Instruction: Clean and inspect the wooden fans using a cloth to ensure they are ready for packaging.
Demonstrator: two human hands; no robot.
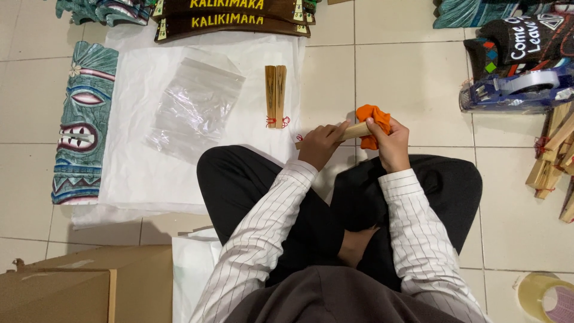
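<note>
Pale tiled floor (418, 90) with grey grout lines, evenly lit from above.

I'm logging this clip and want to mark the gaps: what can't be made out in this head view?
- Wooden fan: its far end is wrapped in the orange cloth and covered by the right hand.
- Left hand: fingertips are curled around the fan, so the grip is unclear.
- Tape roll: cut off by the bottom right corner.
- Carved mask: its lower end slips under white paper.
</note>
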